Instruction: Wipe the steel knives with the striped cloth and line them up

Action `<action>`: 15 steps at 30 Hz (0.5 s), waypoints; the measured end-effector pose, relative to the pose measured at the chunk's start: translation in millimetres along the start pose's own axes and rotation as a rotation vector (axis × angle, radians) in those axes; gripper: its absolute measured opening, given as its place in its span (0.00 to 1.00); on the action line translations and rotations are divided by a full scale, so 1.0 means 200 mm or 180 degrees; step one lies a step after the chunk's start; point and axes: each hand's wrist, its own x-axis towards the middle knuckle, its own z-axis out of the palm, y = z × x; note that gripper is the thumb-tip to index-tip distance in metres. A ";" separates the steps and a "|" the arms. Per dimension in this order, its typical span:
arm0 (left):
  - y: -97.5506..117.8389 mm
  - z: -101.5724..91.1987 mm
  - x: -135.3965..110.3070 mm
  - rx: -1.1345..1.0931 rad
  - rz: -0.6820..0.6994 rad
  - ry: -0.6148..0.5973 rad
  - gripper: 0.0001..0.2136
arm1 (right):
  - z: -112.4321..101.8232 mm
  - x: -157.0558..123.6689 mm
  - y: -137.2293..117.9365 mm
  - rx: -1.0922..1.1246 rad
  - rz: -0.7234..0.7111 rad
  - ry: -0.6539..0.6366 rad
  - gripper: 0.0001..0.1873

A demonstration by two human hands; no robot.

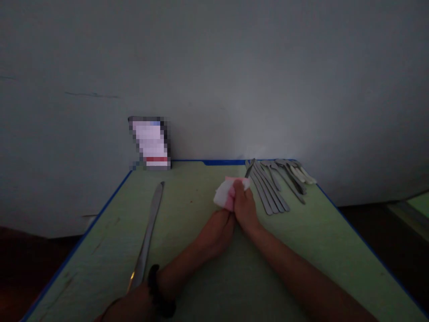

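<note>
My right hand (244,208) is closed round a crumpled pink and white cloth (224,195) above the middle of the green table (301,250). A thin metal tip (249,169) pokes out beyond the cloth toward the far edge. My left hand (217,232) is curled shut just below the cloth and touches my right hand. What its fingers grip is hidden. A dark beaded band (157,286) sits on my left wrist.
A long table knife (147,237) lies alone on the left of the table. Several knives and spoons (275,185) lie in a row at the far right. A blurred card (150,143) leans against the grey wall. The table has a blue rim (77,243).
</note>
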 end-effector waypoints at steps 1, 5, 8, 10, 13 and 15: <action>0.00 0.00 0.00 0.0018 -0.0032 0.0022 0.15 | 0.01 -0.02 0.00 0.0025 0.0027 -0.0040 0.26; 0.01 0.01 -0.01 0.0179 -0.0127 0.0144 0.16 | 0.02 0.02 0.00 0.0174 -0.0237 -0.0201 0.28; 0.02 0.01 -0.02 0.0227 -0.0108 0.0147 0.17 | 0.01 0.13 -0.03 0.0374 -0.0289 -0.0229 0.31; 0.02 0.01 -0.03 0.0306 -0.0115 0.0136 0.19 | 0.00 0.21 -0.04 0.0688 -0.0329 -0.0191 0.31; 0.02 0.01 -0.04 0.0470 -0.0156 0.0065 0.20 | 0.00 0.29 -0.04 0.1152 -0.0363 -0.0107 0.28; 0.02 0.00 -0.05 0.0496 -0.0193 -0.0024 0.20 | 0.02 0.30 0.00 0.1283 -0.0253 -0.0105 0.25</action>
